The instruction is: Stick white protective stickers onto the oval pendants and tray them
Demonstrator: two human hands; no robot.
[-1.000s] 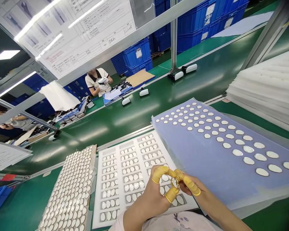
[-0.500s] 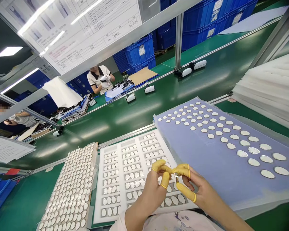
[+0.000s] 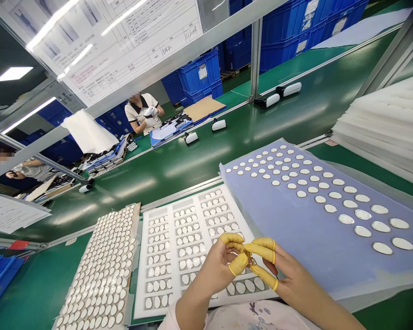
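My left hand point(image 3: 220, 266) and my right hand point(image 3: 284, 263) meet over the near right part of a white foam tray point(image 3: 173, 243). Yellow finger cots cover several fingertips. Both hands are closed in a pinch around a small shiny metallic part point(image 3: 250, 260), mostly hidden by the fingers. Rows of white oval pieces point(image 3: 192, 250) stand tilted in the tray's slots. To the right lies a blue-violet sheet point(image 3: 282, 220) with similar white ovals point(image 3: 349, 204) spread flat over its far and right portions.
A board point(image 3: 136, 224) packed with white ovals lies left of the tray. Beyond runs a green conveyor point(image 3: 179, 165) carrying white-and-black devices point(image 3: 191, 137). White foam sheets point(image 3: 385, 123) are stacked at right. Co-workers point(image 3: 144, 112) sit across, below a metal frame point(image 3: 256, 59).
My fingers have closed further over the small metallic part, with the right fingers shifting across it and covering more of it. On the conveyor, the devices have moved slightly right.
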